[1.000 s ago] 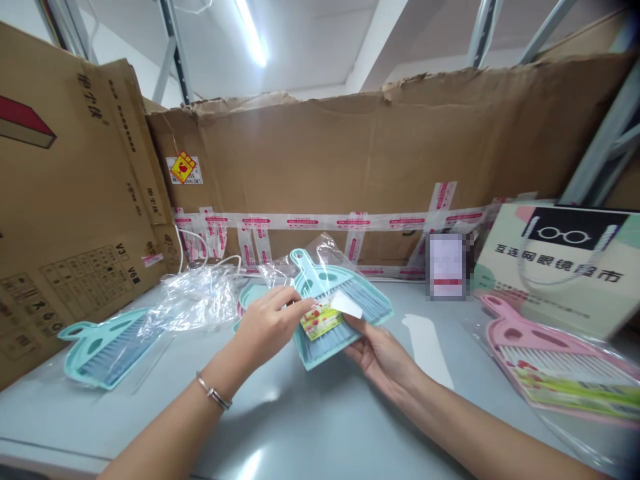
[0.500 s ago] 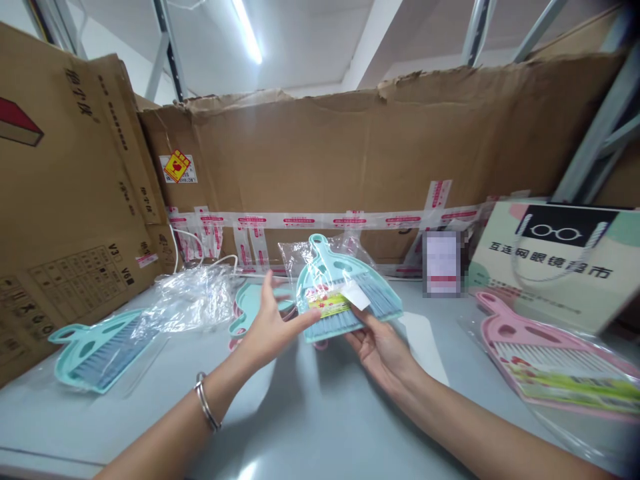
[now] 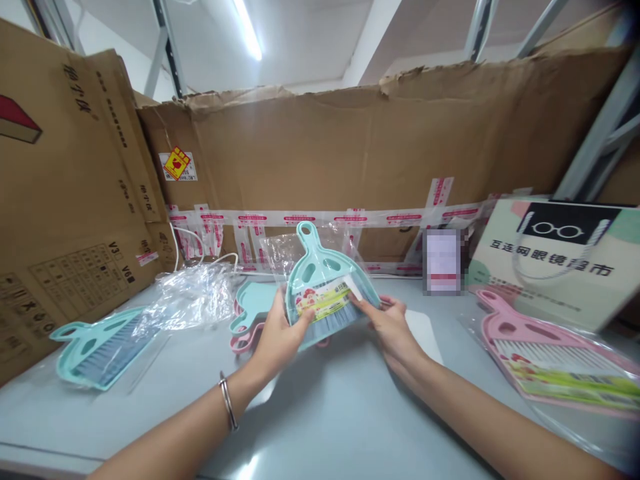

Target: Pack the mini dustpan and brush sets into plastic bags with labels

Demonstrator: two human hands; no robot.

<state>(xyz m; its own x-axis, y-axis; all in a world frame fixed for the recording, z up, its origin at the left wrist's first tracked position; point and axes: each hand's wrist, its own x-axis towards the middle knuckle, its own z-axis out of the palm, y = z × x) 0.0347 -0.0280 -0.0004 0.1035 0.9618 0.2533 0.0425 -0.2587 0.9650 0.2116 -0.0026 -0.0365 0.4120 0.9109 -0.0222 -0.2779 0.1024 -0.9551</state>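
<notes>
A mint-green dustpan with a blue-bristled brush inside it is raised in front of me in clear plastic wrapping, its handle pointing up. Across the brush runs a colourful printed label. My left hand is closed on the set's left edge, thumb in front and fingers mostly hidden behind. At the other edge my right hand grips the set, with its thumb on the label's right end. Behind my left hand lie another mint-green piece and a pink one on the table.
A wrapped green dustpan set lies left beside crumpled clear plastic. To the right are a wrapped pink dustpan set and a paper bag with a glasses print. Large cardboard boxes wall off the table's back and left.
My left hand has closed on the dustpan set, which has shifted slightly left and turned more upright. The white slip seen near my right fingers is no longer distinct, and more of the label shows.
</notes>
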